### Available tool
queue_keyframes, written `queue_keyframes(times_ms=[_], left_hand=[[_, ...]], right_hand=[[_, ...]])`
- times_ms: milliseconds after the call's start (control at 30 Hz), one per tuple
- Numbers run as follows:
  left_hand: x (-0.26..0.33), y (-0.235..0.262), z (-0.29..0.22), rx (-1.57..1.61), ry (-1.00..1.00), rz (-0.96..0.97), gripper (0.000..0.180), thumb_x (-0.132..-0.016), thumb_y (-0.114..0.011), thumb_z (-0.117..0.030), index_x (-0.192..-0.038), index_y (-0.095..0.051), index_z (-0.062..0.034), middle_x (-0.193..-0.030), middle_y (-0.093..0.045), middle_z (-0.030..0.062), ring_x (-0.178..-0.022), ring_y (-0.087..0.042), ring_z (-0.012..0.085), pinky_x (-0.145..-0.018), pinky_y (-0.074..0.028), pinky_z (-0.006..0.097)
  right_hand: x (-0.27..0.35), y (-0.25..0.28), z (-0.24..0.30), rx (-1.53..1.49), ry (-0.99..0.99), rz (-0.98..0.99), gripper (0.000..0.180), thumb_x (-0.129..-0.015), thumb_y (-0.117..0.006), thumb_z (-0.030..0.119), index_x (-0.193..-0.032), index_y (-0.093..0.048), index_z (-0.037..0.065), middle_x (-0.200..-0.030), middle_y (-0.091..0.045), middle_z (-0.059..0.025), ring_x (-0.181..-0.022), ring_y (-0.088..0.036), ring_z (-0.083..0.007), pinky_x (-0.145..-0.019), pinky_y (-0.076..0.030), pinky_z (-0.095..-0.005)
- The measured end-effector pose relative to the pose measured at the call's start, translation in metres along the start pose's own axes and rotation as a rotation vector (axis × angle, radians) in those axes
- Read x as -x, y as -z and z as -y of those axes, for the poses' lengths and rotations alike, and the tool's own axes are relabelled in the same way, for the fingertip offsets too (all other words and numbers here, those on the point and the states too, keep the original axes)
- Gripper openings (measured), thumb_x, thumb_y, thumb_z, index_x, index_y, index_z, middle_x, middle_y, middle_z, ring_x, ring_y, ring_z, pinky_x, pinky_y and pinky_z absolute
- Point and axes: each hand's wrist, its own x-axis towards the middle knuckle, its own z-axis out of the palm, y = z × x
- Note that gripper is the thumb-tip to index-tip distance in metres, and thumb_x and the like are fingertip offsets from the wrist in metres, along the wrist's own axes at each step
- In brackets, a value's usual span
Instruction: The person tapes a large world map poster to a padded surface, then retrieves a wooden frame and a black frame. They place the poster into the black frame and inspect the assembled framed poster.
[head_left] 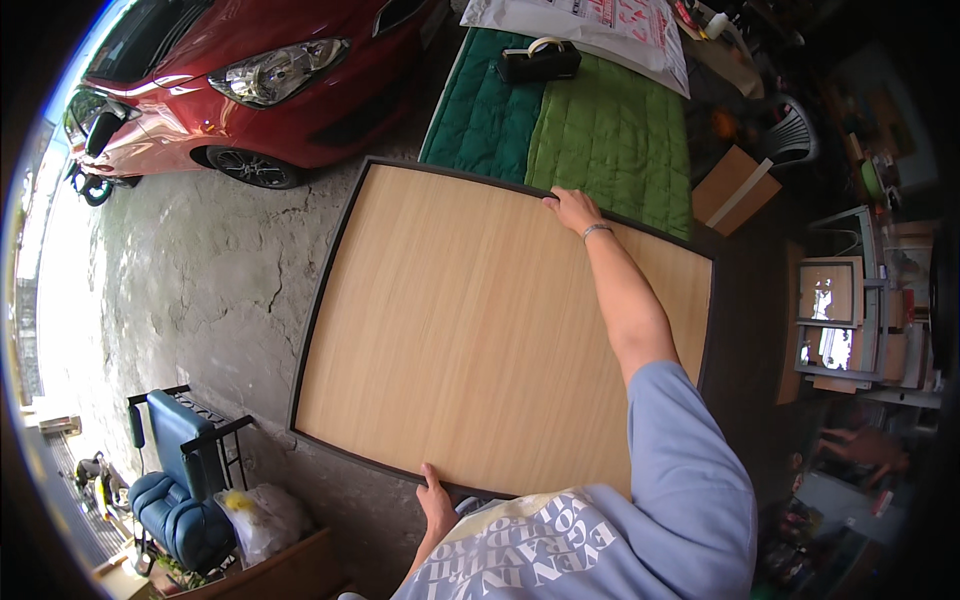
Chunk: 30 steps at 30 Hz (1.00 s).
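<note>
A large framed wood-grain panel (470, 320) with a thin black border lies face up across the middle of the head view, between me and a quilt-covered table. My right hand (575, 210) reaches over it and grips its far border, with the fingers over the edge partly hidden. At the near border, my left hand (435, 505) holds the panel with its thumb on top. The other fingers of that hand are out of sight below. A bracelet (597, 230) circles my right wrist.
Beyond the panel, a table carries a green quilt (610, 140), a black tape dispenser (538, 60) and a white printed plastic sheet (600, 30). A red car (260, 80) stands at the far left. Near left is a blue padded chair (180, 450); stacked frames (835, 300) lean at the right.
</note>
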Motion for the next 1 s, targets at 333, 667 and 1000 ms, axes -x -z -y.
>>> queue_keyframes(times_ms=[333, 667, 1000], left_hand=[[-0.007, -0.042, 0.044, 0.025, -0.017, 0.039, 0.078, -0.096, -0.06, -0.06, -0.127, -0.044, 0.0097, -0.123, -0.057, 0.0226, -0.104, -0.066, 0.0331, -0.081, -0.062, 0.049], [0.001, -0.04, 0.032, 0.068, 0.095, 0.198, 0.077, -0.1, -0.052, -0.058, -0.141, -0.041, 0.006, -0.136, -0.052, 0.0237, -0.114, -0.062, 0.0406, -0.089, -0.057, 0.06], [0.095, -0.032, -0.044, 0.115, 0.043, 0.543, 0.057, -0.101, -0.056, -0.052, -0.131, -0.052, -0.0034, -0.119, -0.066, 0.0142, -0.102, -0.069, 0.0277, -0.088, -0.059, 0.046]], right_hand=[[-0.028, -0.008, -0.041, 0.009, 0.149, -0.264, 0.03, -0.097, -0.063, 0.031, -0.114, -0.067, 0.007, -0.115, -0.064, -0.0123, -0.112, -0.059, -0.0348, -0.094, -0.05, -0.0454], [0.241, -0.029, -0.02, -0.235, 0.454, -0.089, 0.065, -0.088, -0.072, 0.045, -0.131, -0.056, -0.001, -0.13, -0.059, -0.0221, -0.119, -0.057, -0.0377, -0.1, -0.048, -0.0466], [0.539, -0.006, 0.056, 0.035, 0.314, -0.064, 0.065, -0.086, -0.072, 0.031, -0.141, -0.049, 0.007, -0.148, -0.043, -0.0189, -0.138, -0.042, -0.0373, -0.114, -0.038, -0.049]])
